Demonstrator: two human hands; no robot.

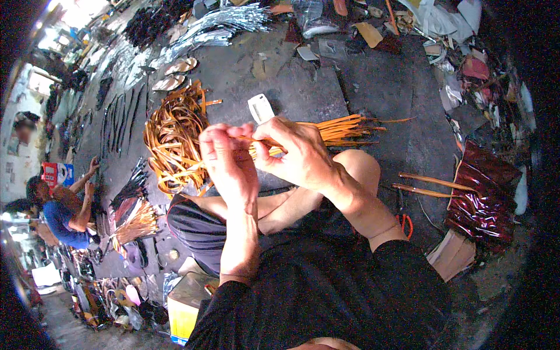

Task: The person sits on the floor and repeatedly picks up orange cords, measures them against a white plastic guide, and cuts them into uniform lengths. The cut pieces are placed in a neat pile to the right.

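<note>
In front of my crossed legs, my two hands meet fingertip to fingertip. My right hand (297, 150) is closed in a pinch on a thin orange-tan strip (252, 139). My left hand (229, 166) has its fingers bent together at the strip's other side, closed on it; the fingertips partly hide it. Beside the left hand lies a tangled heap of shiny brown and tan strips (175, 140). Behind the right hand a straight bundle of orange-tan strips (344, 129) stretches rightward on the floor. A small white rectangular object (260, 108) sits just beyond my fingers.
On the left, a person in a blue shirt (64, 220) sits near bundled strips (137, 221). Sandals (175, 74) and silvery strips (227, 23) lie farther off. To the right are two tan sticks (434, 185) and a glossy dark-red sheet (481, 198). A yellow-and-white container (182, 312) stands by my left side.
</note>
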